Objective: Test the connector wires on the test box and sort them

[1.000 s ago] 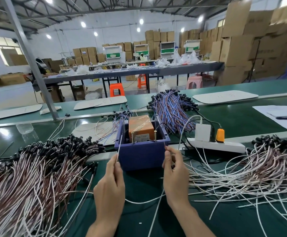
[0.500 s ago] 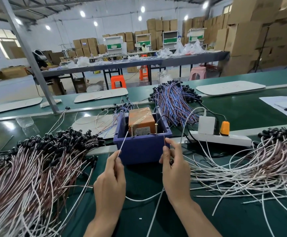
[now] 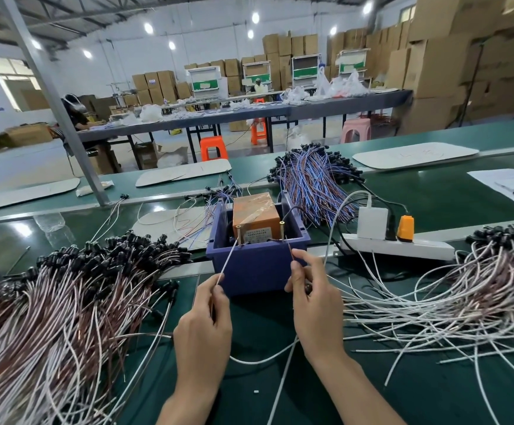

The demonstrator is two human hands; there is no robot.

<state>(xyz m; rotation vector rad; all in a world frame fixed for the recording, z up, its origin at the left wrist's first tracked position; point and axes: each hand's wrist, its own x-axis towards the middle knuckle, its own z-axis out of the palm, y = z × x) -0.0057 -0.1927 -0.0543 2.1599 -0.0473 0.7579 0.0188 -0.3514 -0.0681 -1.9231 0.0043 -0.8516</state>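
Pinching a white wire end [image 3: 227, 262] in a narrow grip, left hand [image 3: 202, 335] brings its tip to the foot of the left brass post [image 3: 239, 236] on the test box [image 3: 258, 271], possibly touching. Right hand [image 3: 317, 311], grip also narrow, pinches a brown wire end [image 3: 291, 256] just beside the right brass post [image 3: 282, 230]. Label [image 3: 258, 238] on the orange unit [image 3: 255, 210]: print too small to read. Box sits on the green bench [image 3: 433, 394], between brown-white wire pile [image 3: 65, 302] and white wire pile [image 3: 433, 296]. Warehouse room: stacked cartons [image 3: 433, 72], orange stool [image 3: 213, 147].

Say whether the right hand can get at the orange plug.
Probably yes: the orange plug stands exposed on the power strip, only loose white wires lying between; but the right hand is pinching a wire.
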